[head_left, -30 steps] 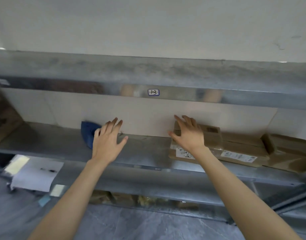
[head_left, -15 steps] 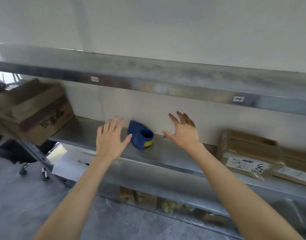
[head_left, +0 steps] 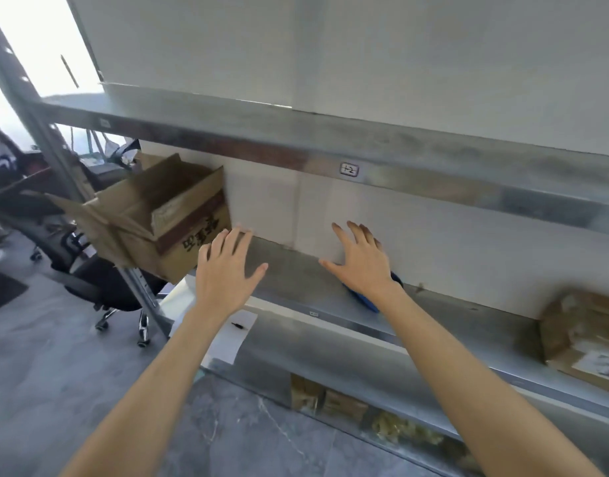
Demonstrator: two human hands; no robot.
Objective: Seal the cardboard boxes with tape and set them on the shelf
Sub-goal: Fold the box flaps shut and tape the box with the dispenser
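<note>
I see left grip (head_left: 224, 270) and right grip (head_left: 361, 266) spread flat, holding nothing, over shelf (head_left: 292, 273) mid-frame. Open cardboard box (head_left: 165, 215) at left; blue item (head_left: 363, 299) partly behind right grip.

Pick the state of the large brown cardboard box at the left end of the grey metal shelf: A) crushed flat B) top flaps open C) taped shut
B: the top flaps of the large brown cardboard box stand apart, with its inside showing.
</note>
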